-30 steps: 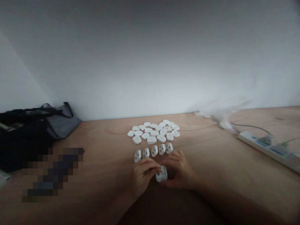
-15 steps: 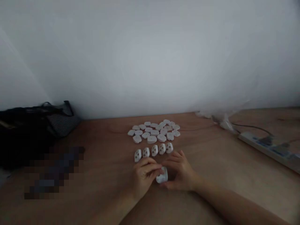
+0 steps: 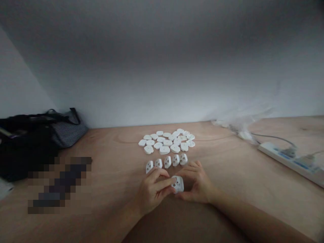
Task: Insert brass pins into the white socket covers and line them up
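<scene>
Near the middle of the wooden table, a small white socket adapter (image 3: 179,184) is held between both hands, its face with dark holes turned up towards me. My left hand (image 3: 155,189) pinches its left edge between thumb and fingers. On the other side, my right hand (image 3: 198,184) grips it with the thumb below and the fingers above. Just beyond my hands stands a row of several similar white adapters (image 3: 167,162) on edge, their dark holes showing. The lower part of the leftmost ones is covered by my left hand.
Further back lies a cluster of several white plastic pieces (image 3: 164,150). A power strip (image 3: 275,153) with plugs and cords is at the right, near clear plastic wrapping (image 3: 241,126). A black bag (image 3: 27,148) sits at the left, with a blurred-out dark object (image 3: 63,184) in front.
The adapter in my hands has turned so that its holed face shows more, and it has shifted slightly up and right. The picture is brighter now. The row and cluster stay in place.
</scene>
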